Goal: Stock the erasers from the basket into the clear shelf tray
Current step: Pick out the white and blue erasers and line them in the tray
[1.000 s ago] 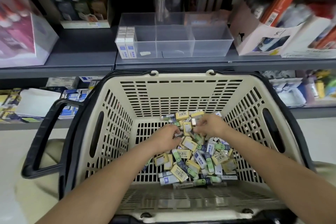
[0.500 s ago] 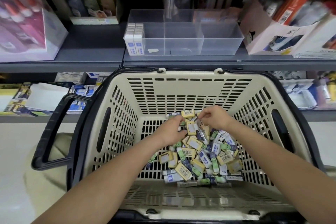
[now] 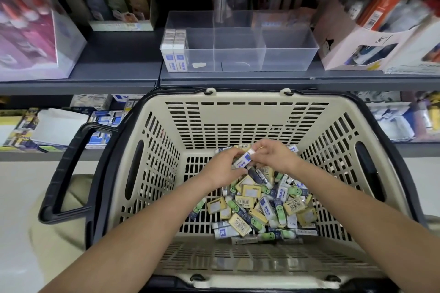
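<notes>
A beige basket [image 3: 238, 116] with black handles holds a heap of several small erasers [image 3: 262, 207] in yellow, white-blue and green wrappers. Both my hands are inside it, at the far end of the heap. My left hand [image 3: 223, 169] and my right hand [image 3: 273, 157] together hold one white-and-blue eraser [image 3: 243, 161], lifted a little above the pile. A dark eraser [image 3: 258, 175] hangs just under them; which hand holds it I cannot tell. The clear shelf tray [image 3: 285, 54] stands on the grey shelf above, with two rows of white-blue erasers [image 3: 175, 52] in its left compartment.
A pink-white carton [image 3: 31, 38] stands on the shelf left of the tray, a pale display box [image 3: 357, 38] on its right. Behind the tray are bottles and packets. A lower shelf [image 3: 59, 131] with more stationery runs behind the basket.
The hands have risen slightly from the heap and drawn together. A white-and-blue eraser now shows between their fingers. The view has shifted so the shelf sits a little lower and to the right.
</notes>
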